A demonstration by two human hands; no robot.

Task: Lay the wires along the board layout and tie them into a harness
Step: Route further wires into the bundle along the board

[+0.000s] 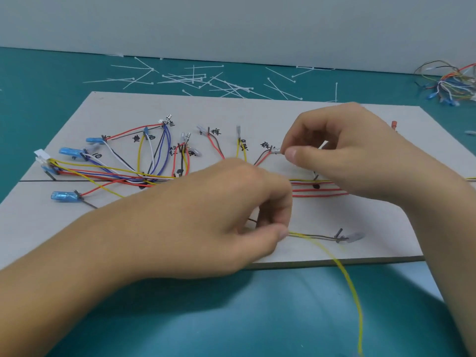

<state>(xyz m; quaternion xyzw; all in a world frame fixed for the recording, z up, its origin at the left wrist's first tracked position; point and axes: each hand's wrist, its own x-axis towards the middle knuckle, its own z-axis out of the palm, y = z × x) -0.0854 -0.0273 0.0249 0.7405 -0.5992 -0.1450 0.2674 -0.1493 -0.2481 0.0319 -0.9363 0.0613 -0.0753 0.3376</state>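
Layout board [128,222]: pale sheet flat on bench [38,81], with hand-marked lines, labels and dark pegs.

Laid wires [116,175]: red, yellow, blue and white runs gathered along the centre line, fanned to blue-sleeved ends at left.

State of left hand [226,217]: pinching yellow wire [346,275] and brown wire [319,237] together, just left of a peg [339,233] near the front edge.

State of right hand [342,150]: pinching a clear terminal [277,151] on a brown-red branch, far side.

Step, as judged: seating a branch. Keep light tension, follow the drawn line, hook behind the peg before letting go, gather the trailing yellow tail.

Surroundings: teal surface, white cable ties [185,78] scattered behind, spare wire bundle [450,86] far right, plain pale wall [231,21].
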